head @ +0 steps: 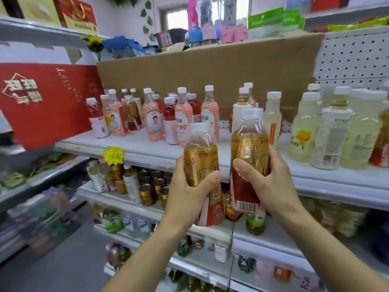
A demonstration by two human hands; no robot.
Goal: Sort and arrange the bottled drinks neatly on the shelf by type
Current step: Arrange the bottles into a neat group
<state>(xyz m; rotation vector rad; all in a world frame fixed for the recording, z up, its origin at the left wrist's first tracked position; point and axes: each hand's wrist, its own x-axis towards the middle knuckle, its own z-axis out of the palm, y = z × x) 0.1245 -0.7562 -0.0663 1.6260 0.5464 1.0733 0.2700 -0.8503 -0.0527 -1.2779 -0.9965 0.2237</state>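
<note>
My left hand (pixel 190 192) grips a gold-and-red labelled tea bottle (pixel 201 163) with a white cap, held upright in front of the shelf (pixel 134 147). My right hand (pixel 267 182) grips a second bottle of the same kind (pixel 249 152), slightly higher and closer to the shelf. Several pink and red drink bottles (pixel 151 119) stand in a loose group on the shelf's left half. Pale yellow drink bottles (pixel 332 131) crowd the right half. One more amber tea bottle (pixel 243 102) stands behind the held ones.
A brown cardboard sheet (pixel 210 68) backs the shelf. A large red gift box (pixel 46 102) leans at the left. Cans and jars (pixel 147 186) fill the lower shelf, with more goods below. A yellow price tag (pixel 114 155) hangs on the shelf edge.
</note>
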